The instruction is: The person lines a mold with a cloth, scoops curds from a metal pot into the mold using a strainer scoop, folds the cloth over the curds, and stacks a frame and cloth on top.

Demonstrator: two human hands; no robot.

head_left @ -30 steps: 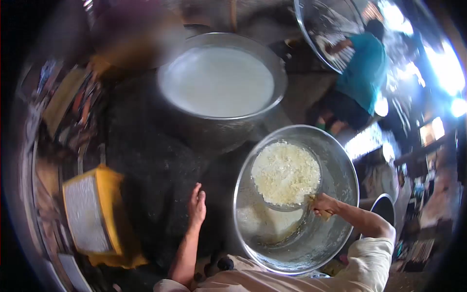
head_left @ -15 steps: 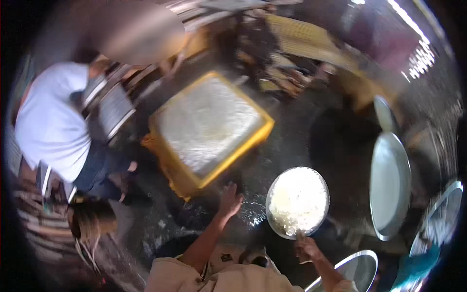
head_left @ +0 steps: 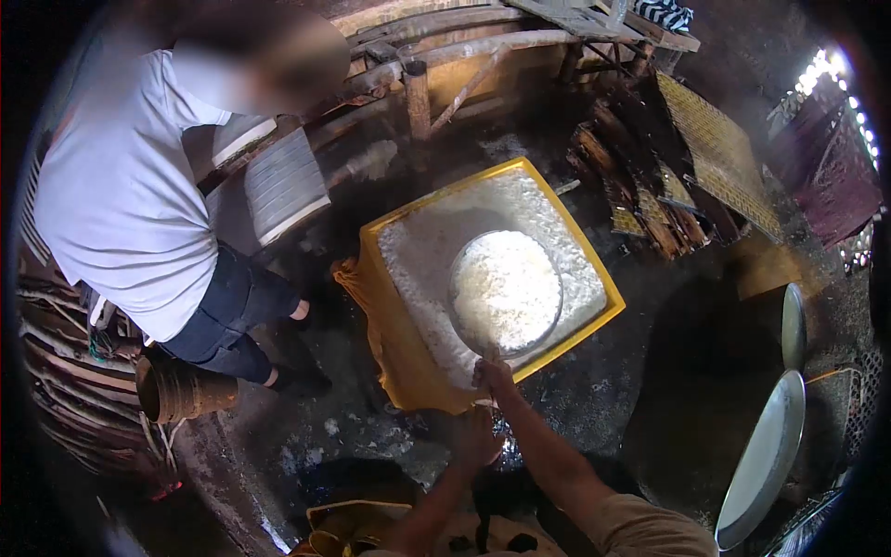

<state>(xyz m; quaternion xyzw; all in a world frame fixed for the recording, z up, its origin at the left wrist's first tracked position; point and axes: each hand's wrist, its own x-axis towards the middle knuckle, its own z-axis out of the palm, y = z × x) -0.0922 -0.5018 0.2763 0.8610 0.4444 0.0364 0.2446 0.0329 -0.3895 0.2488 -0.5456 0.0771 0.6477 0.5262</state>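
Note:
My right hand (head_left: 492,371) is wrapped around the handle of a large round scoop (head_left: 455,311), heaped with a lumpy white mass (head_left: 510,288). The scoop is over a square yellow-edged box (head_left: 568,349) filled with similar white stuff (head_left: 422,251); I cannot tell whether it touches the contents. A yellow cloth (head_left: 394,353) hangs over the box's left and near side. My left hand (head_left: 478,441) is low by the box's near corner, close to the cloth's edge. Its fingers are blurred and partly hidden, so their grip is unclear.
A person in a white shirt (head_left: 139,204) stands at the left, beside a ribbed board (head_left: 283,186). A rusty bucket (head_left: 186,390) stands by stacked sticks (head_left: 74,371). Large pale round pans (head_left: 766,464) are at the right. Wood pieces (head_left: 640,186) and a woven mat (head_left: 719,139) lie behind.
My right hand has carried the filled scoop forward and left, from beside the box to over it. My left hand now appears at the box's near corner. The view has shifted.

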